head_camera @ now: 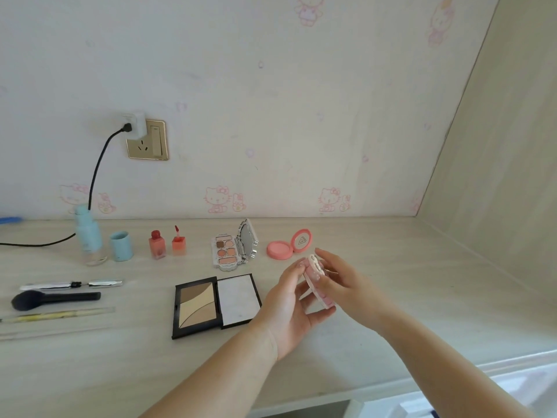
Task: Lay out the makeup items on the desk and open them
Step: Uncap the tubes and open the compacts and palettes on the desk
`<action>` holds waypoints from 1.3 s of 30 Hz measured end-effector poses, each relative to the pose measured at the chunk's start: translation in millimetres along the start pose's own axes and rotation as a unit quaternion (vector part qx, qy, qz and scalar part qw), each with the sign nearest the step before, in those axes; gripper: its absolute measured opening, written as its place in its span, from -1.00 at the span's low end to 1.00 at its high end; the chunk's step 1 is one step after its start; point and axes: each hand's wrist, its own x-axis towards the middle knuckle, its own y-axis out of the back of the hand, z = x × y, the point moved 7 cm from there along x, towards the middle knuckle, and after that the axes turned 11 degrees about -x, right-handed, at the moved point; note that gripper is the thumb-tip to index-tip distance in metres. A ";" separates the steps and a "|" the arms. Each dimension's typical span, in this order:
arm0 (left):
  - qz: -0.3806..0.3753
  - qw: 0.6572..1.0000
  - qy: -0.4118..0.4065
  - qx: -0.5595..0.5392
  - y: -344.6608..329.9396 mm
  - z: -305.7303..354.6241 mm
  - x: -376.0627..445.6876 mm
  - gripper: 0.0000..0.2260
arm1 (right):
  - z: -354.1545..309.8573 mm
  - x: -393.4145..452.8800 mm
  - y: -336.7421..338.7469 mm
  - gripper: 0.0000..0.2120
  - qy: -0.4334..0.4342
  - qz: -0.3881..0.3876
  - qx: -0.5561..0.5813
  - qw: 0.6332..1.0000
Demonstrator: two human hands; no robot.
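Pale wood table [376,297] below cartoon-cat wallpaper carries opened makeup: a black contour palette [215,306], an eyeshadow palette [227,251] and a pink blush compact [286,245]. Both hands, left hand [291,309] and right hand [343,282], grip a small pink compact [316,282] above the table, just right of the contour palette.

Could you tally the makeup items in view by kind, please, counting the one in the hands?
Palettes and compacts: 4 – contour palette, eyeshadow palette, blush, pink compact held in both hands.
Bottles: 3 – blue bottle, two red bottles.
Brushes and wands: 3 – mascara, black brush, yellow brush.
Total: 10
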 end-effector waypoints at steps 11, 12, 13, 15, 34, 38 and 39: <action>0.039 0.998 -0.051 -0.018 0.4 -0.1 5.1 -0.71 | -6.6 0.9 -6.1 -0.75 0.011 0.066 -0.037 0.997; 0.047 0.997 -0.052 -0.039 2.2 -0.5 5.5 -0.73 | -4.6 2.6 -2.7 -0.75 -0.008 0.079 -0.004 0.997; 0.052 0.996 -0.051 -0.060 4.6 -1.2 5.9 -0.73 | -1.2 4.8 1.1 -0.75 -0.028 0.093 0.031 0.995; 0.057 0.993 -0.052 -0.090 9.6 -2.5 6.2 -0.72 | 7.5 8.3 7.5 -0.70 -0.070 0.119 0.115 0.984; 0.157 0.986 -0.063 0.007 28.6 12.9 6.2 -0.73 | 70.4 16.8 -11.9 -0.77 -0.253 0.266 0.547 0.753; 0.177 0.976 -0.078 0.095 32.6 22.6 10.2 -0.65 | 74.0 21.6 -15.1 -0.69 -0.260 0.267 0.544 0.752; 0.178 0.973 -0.075 0.123 32.4 24.7 10.6 -0.64 | 74.3 22.6 -15.3 -0.69 -0.261 0.268 0.540 0.754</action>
